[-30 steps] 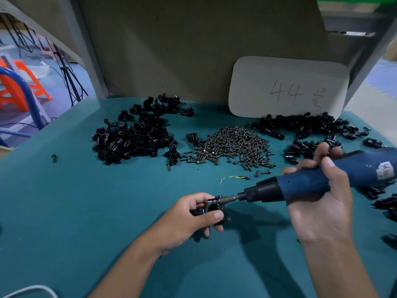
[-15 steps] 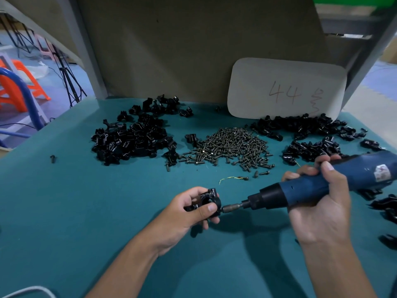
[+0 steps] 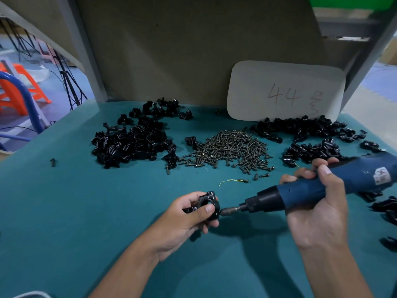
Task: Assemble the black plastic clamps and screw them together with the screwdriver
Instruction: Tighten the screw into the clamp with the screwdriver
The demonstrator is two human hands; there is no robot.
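Hands are both closed: the small black plastic clamp (image 3: 209, 206) is pinched in the left hand (image 3: 184, 218) above the teal counter (image 3: 86, 211), while the blue electric screwdriver (image 3: 318, 188), gripped by the right hand (image 3: 318, 209), is laid level with its bit against the clamp's right face.

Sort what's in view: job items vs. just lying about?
Job:
left hand holding the black clamp
right hand gripping the blue screwdriver
screw pile
loose clamp parts

Lying about:
card marked 44
yellow wire scrap
orange stool
tripod
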